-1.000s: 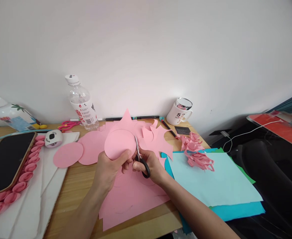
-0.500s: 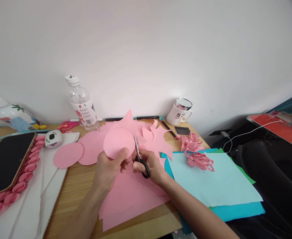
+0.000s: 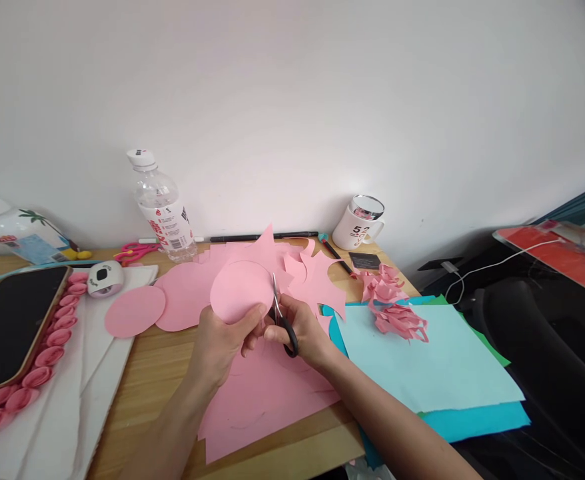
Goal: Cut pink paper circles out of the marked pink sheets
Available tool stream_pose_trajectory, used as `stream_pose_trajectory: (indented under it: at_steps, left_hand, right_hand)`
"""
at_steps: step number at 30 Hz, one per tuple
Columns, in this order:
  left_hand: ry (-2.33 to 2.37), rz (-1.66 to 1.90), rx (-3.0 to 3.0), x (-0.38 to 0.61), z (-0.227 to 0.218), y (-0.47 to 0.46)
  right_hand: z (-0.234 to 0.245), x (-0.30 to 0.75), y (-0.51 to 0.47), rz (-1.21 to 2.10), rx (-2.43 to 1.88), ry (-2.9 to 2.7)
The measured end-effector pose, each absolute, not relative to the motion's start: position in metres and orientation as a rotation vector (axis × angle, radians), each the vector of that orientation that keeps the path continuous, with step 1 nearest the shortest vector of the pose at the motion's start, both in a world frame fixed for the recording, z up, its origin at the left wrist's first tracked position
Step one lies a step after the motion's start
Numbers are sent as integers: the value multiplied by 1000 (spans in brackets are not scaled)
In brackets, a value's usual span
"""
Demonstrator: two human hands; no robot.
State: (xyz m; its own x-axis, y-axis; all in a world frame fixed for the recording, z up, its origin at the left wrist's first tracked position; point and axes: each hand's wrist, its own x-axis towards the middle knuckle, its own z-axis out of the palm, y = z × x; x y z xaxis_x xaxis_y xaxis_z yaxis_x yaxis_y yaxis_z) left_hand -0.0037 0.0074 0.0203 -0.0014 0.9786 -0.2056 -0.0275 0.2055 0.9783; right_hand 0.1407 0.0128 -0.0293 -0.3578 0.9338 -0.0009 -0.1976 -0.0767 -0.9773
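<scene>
My left hand pinches the lower edge of a pink paper circle held up above the desk. My right hand grips black-handled scissors, whose blades point up along the circle's right edge. A pointed pink offcut sticks up behind the circle. Both hands hover over a large pink paper sheet lying on the wooden desk.
Cut pink circles lie to the left, pink scraps on a light blue sheet to the right. A water bottle, mug, pens, pink scissors, a tape dispenser and a dark tablet stand around.
The pink circle has turned slightly in my left hand and the scissors have shifted a little along its right edge. The view dipped slightly.
</scene>
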Motion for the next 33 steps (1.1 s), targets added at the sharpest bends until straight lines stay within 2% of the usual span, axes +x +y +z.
stream_pose_trajectory:
  at_steps: [33]
  left_hand:
    - [1281, 1087, 1005, -6, 18, 10]
  right_hand:
    - [-23, 139, 12, 1568, -996, -1285]
